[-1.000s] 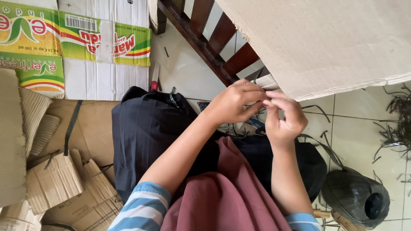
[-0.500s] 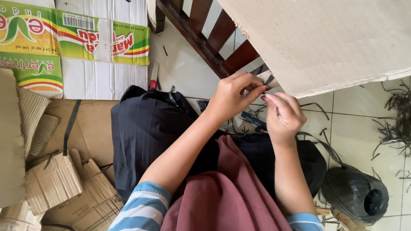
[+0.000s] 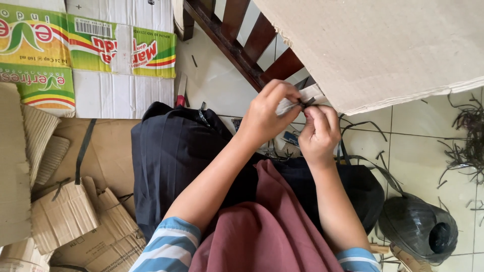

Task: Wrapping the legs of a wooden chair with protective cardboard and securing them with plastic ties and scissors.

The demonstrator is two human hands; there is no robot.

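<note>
Head view: left hand (image 3: 266,112) and right hand (image 3: 316,135) pinch black strap (image 3: 305,103) at cardboard sheet (image 3: 383,50) lower edge — knotting step; next needs firm pull.

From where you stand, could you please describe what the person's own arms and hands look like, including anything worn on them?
Both forearms are bare, with short sleeves ending near the elbow. The left sleeve has broad light-blue and white stripes; the right sleeve shows the same blue and white at its edge. The left hand and right hand wear no gloves. The fingernails look red-painted, though that is small to judge.
</note>
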